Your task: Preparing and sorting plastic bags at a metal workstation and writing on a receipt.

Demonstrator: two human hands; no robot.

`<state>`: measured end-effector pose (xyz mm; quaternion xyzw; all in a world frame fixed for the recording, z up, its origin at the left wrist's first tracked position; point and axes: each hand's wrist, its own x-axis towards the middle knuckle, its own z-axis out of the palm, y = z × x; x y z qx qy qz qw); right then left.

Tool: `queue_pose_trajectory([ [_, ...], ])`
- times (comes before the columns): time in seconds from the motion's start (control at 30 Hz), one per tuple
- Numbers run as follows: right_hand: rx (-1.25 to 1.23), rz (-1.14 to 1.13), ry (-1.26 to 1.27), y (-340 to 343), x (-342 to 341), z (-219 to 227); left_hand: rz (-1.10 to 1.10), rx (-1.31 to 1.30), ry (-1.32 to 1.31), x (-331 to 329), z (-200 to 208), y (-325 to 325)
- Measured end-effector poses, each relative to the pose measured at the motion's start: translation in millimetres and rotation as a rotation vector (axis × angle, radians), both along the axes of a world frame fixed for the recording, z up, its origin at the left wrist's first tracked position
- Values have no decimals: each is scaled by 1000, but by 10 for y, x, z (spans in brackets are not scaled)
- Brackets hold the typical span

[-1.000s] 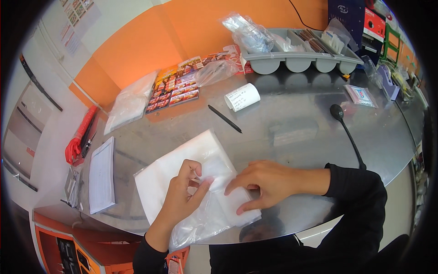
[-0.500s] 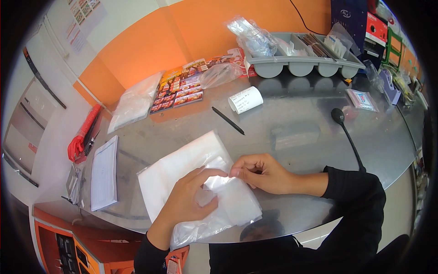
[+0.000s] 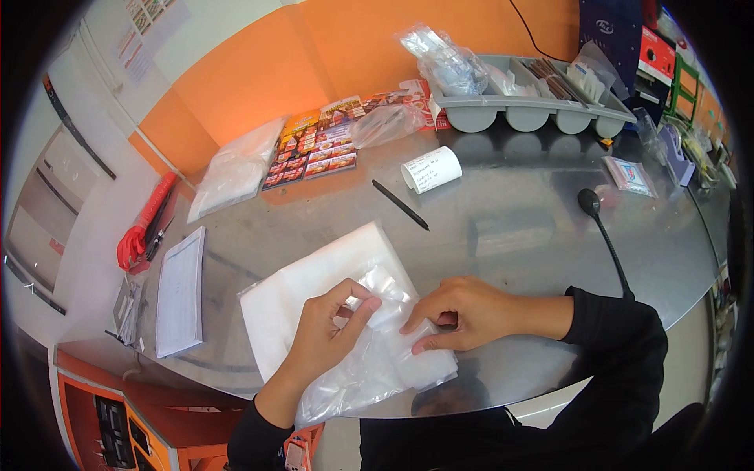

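Observation:
A stack of white, translucent plastic bags [image 3: 287, 294] lies on the metal table near its front edge. Over its right part is a crumpled clear plastic bag [image 3: 353, 381]. My left hand [image 3: 326, 334] pinches a fold of that clear bag between thumb and forefinger. Just right of it, my right hand [image 3: 471, 314] rests at the bag's right side, thumb and forefinger apart and touching the plastic. Its other fingers curl under and are partly hidden.
Beyond the stack lie a black pen [image 3: 400, 206] and a curled paper slip [image 3: 433, 169]. A thin-necked microphone [image 3: 589, 202] stands right. Left is a paper pad [image 3: 181, 294]. Menu leaflets [image 3: 314, 149] and a grey divided tray [image 3: 534, 106] line the back.
My right hand has moved down and its thumb and forefinger have parted. My left thumb and forefinger have closed on the plastic. The view has shifted slightly.

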<state>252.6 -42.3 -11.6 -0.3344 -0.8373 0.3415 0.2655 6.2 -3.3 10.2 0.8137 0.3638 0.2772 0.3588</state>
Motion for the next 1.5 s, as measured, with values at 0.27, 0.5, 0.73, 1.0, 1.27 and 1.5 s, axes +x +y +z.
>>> queue_pose_trajectory([
  [0.27, -277, -51, 404, 78, -83, -216, 61, -169, -85, 13, 1, -28],
  [0.5, -561, -150, 562, 27, -105, -140, -141, 100, 100, 52, 177, -103],
  [0.73, -55, -13, 135, -79, -16, 139, 31, -17, 68, 32, -9, -38],
  [1.0, 190, 70, 103, -17, -44, -53, -178, 32, 214, -114, -39, 93],
  [1.27, 67, -15, 267, 8, -118, -180, -255, 237, 227, 1, 140, -63],
  [1.5, 63, -79, 268, -36, -18, 59, 34, -7, 11, 56, 25, -54],
])
